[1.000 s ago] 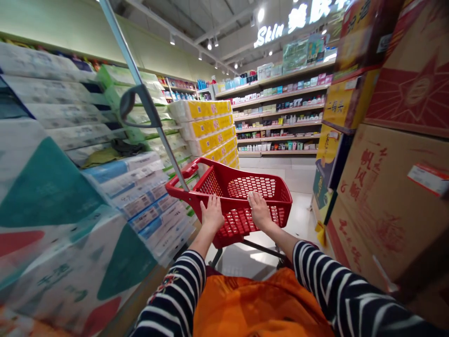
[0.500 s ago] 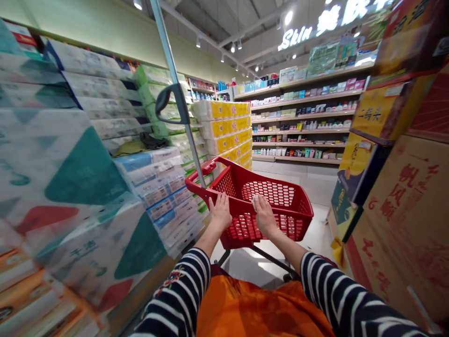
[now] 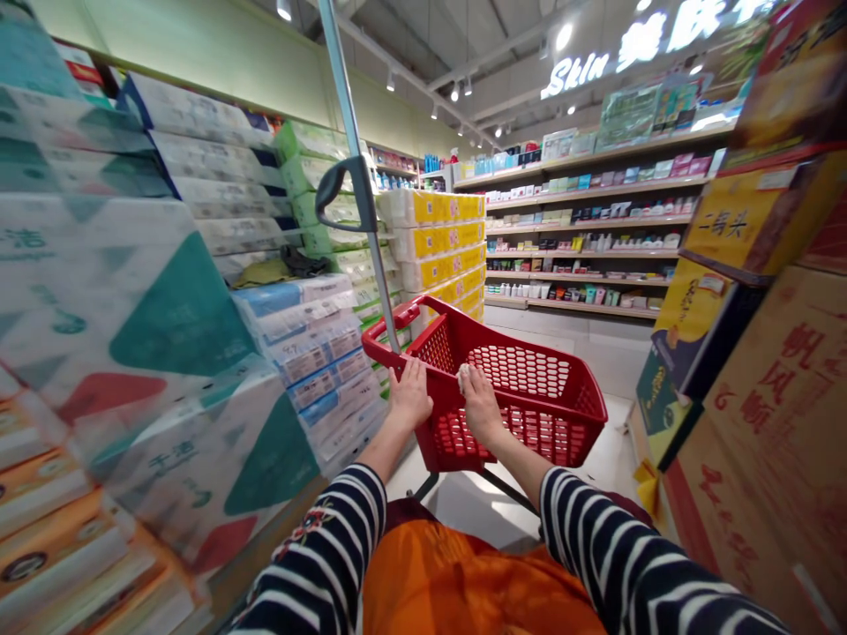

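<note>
In the middle of the frame, a red plastic perforated basket cart (image 3: 445,388) stands across the aisle. A grey metal pole (image 3: 382,282) with a dark grey plastic loop grip (image 3: 363,196) rises from its left end. The person's left hand (image 3: 410,397) lies on the near rim close to the pole, loosely spread, fingers over the edge and holding nothing else. To the right along the same rim, the right hand (image 3: 480,406) has its fingers half curled over a small whitish wad (image 3: 461,375), pressed against the red edge; mostly covered, it could be cloth or paper.

Since the earlier pictures, the right hand has slid leftward along the rim, narrowing the gap to the left hand, which itself sits nearer the pole. The wad therefore now bears on the stretch nearer the pole end, and the left hand seems to steady the cart.

Stacked yellow-and-white wrapped packs (image 3: 440,238) stand behind the cart; brown cardboard boxes with red print (image 3: 774,423) fill the lower right.
</note>
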Demonstrator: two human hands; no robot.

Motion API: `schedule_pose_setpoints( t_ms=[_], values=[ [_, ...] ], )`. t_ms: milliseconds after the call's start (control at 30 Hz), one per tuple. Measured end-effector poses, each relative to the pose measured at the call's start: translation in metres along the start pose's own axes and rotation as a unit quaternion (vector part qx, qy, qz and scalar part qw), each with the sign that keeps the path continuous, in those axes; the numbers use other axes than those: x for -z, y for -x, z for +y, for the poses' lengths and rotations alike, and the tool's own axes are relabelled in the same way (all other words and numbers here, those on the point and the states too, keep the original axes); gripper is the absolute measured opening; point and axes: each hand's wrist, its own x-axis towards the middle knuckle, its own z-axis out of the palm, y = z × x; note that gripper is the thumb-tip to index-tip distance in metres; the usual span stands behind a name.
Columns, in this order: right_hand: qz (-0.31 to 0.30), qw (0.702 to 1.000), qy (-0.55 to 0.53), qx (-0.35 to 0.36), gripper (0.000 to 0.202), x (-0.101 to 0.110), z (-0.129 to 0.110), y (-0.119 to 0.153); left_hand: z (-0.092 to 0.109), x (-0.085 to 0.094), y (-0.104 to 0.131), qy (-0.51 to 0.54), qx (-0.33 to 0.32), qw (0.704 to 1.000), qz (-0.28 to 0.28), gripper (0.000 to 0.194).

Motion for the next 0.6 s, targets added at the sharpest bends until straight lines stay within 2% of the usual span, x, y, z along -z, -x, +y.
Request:
schedule_pose_setpoints(
  t_ms=[100, 200, 300, 367, 467, 600],
  values=[
    [-0.012, 0.999, -0.018, 0.024, 0.061, -0.009, -0.028, -0.023, -0.006, 0.001, -0.002, 0.058, 0.014, 0.998, 0.018, 0.067],
    [-0.028, 0.998, -0.028, 0.053, 0.054, -0.015, -0.061, -0.049, -0.013, 0.001, -0.004, 0.094, 0.060, 0.992, 0.050, 0.062],
    [-0.051, 0.995, -0.021, 0.081, 0.050, -0.017, -0.087, -0.070, -0.020, -0.003, -0.003, 0.085, 0.110, 0.987, 0.077, 0.057],
    [-0.067, 0.993, -0.011, 0.091, 0.049, -0.016, -0.095, -0.077, -0.027, -0.008, -0.001, 0.059, 0.125, 0.987, 0.078, 0.058],
    [-0.079, 0.993, 0.002, 0.088, 0.050, -0.014, -0.087, -0.073, -0.037, -0.015, 0.002, 0.015, 0.117, 0.991, 0.068, 0.063],
    [-0.078, 0.995, 0.036, 0.048, 0.059, -0.001, -0.044, -0.039, -0.032, -0.018, 0.002, -0.011, 0.070, 0.995, 0.071, 0.066]
  ],
)
